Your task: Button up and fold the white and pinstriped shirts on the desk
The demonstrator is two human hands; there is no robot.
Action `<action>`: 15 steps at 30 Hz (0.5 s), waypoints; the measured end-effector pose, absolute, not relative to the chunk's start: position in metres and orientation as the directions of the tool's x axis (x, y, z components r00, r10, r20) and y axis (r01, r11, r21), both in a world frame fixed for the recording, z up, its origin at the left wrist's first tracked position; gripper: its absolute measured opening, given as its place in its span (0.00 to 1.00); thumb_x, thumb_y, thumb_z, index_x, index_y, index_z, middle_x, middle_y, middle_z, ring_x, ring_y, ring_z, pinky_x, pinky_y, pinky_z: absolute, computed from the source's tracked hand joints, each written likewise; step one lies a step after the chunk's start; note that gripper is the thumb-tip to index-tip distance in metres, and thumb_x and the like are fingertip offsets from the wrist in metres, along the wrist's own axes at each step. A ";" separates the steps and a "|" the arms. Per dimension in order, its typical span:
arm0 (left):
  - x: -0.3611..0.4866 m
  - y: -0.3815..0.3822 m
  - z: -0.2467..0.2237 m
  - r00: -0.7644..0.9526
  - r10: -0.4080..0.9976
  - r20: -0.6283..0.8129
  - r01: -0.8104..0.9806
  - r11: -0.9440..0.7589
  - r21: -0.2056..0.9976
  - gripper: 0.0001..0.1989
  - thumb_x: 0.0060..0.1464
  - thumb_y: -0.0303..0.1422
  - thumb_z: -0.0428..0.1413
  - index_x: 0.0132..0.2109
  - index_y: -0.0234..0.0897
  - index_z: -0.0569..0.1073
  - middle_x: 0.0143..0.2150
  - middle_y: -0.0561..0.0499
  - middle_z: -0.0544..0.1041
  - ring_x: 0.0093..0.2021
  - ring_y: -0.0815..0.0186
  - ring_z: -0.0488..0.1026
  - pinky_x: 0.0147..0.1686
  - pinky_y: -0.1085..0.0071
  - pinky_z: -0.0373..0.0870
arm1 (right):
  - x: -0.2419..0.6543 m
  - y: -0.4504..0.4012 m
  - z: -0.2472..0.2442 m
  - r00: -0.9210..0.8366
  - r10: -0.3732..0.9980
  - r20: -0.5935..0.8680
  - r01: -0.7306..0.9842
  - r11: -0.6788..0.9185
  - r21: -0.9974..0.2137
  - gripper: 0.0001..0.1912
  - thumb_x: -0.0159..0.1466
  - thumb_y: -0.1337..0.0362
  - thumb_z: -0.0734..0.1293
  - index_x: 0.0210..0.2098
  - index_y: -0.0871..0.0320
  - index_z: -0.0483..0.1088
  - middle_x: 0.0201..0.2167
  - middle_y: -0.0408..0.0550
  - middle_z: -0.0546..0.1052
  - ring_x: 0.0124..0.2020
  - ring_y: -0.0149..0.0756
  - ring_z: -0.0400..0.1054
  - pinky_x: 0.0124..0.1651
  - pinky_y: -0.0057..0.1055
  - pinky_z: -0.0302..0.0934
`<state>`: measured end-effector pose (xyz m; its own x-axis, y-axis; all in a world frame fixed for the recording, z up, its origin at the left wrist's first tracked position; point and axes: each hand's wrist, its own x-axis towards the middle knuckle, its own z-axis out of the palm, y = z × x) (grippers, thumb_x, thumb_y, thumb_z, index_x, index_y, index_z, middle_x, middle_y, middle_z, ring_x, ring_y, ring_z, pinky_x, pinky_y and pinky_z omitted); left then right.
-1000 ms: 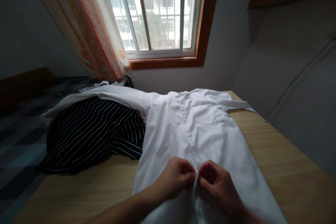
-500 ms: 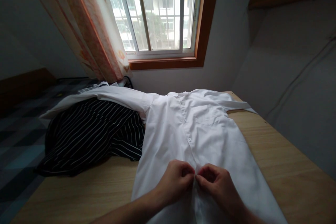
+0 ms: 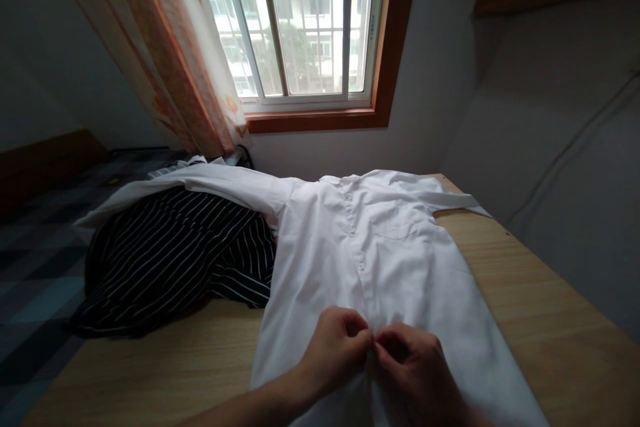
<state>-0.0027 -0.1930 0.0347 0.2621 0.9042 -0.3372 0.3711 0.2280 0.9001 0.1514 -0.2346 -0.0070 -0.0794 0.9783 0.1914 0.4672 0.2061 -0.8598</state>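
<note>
A white long-sleeved shirt (image 3: 310,260) lies spread out, front side up, its collar toward the window. Buttons run down its middle, and a chest pocket shows on the right half. Over the lower part of the button front, my left hand (image 3: 343,347) pinches the shirt's edge between thumb and forefinger. My right hand (image 3: 415,360) pinches the cloth right beside it, the fingertips of both hands almost touching. Whatever button lies between the fingertips is hidden.
The shirt rests on a light wooden table (image 3: 560,300). At left a black garment with white stripes (image 3: 175,260) is heaped, partly under a shirt sleeve. Beyond it is a bed with a checked cover (image 3: 35,280). A curtain (image 3: 165,47) hangs by the window (image 3: 310,27).
My right hand has shifted slightly down and to the right, its fingers still pinched. My left hand has barely moved, and the shirt lies as before.
</note>
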 end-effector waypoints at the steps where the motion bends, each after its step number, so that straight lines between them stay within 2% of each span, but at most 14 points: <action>1: -0.003 -0.193 0.034 0.260 0.909 -0.327 0.377 0.217 0.900 0.07 0.40 0.28 0.52 0.21 0.31 0.73 0.17 0.55 0.68 0.22 0.71 0.63 0.23 0.76 0.56 | 0.151 -0.235 -0.006 -0.087 0.977 0.197 0.470 0.215 -0.856 0.13 0.63 0.57 0.64 0.27 0.58 0.74 0.23 0.45 0.76 0.25 0.33 0.71 0.29 0.26 0.61; 7: -0.004 -0.197 0.032 0.262 0.950 -0.172 0.448 0.038 0.893 0.06 0.41 0.25 0.51 0.22 0.32 0.72 0.18 0.56 0.65 0.23 0.71 0.61 0.26 0.76 0.57 | 0.151 -0.235 -0.011 -0.095 0.974 0.208 0.476 0.228 -0.849 0.14 0.64 0.57 0.64 0.27 0.58 0.73 0.23 0.45 0.75 0.24 0.33 0.69 0.28 0.25 0.59; 10: -0.005 -0.200 0.033 0.264 0.954 -0.145 0.470 0.004 0.883 0.06 0.39 0.23 0.50 0.23 0.32 0.71 0.18 0.57 0.65 0.23 0.72 0.60 0.26 0.76 0.56 | 0.151 -0.236 -0.016 -0.100 0.973 0.209 0.475 0.231 -0.849 0.14 0.63 0.58 0.64 0.26 0.58 0.72 0.23 0.45 0.74 0.25 0.33 0.68 0.30 0.25 0.59; 15: -0.004 -0.202 0.032 0.279 0.950 -0.138 0.452 -0.003 0.892 0.04 0.39 0.22 0.52 0.23 0.33 0.71 0.19 0.58 0.64 0.22 0.73 0.58 0.23 0.77 0.54 | 0.151 -0.234 -0.019 -0.065 0.994 0.089 0.385 0.107 -0.917 0.16 0.63 0.55 0.65 0.25 0.59 0.69 0.21 0.43 0.71 0.24 0.32 0.65 0.28 0.26 0.56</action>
<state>-0.0044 -0.2020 0.0324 0.2786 0.9504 -0.1382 0.4518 -0.0027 0.8921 0.1513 -0.2341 -0.0187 -0.0652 0.9939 0.0889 0.3853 0.1073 -0.9165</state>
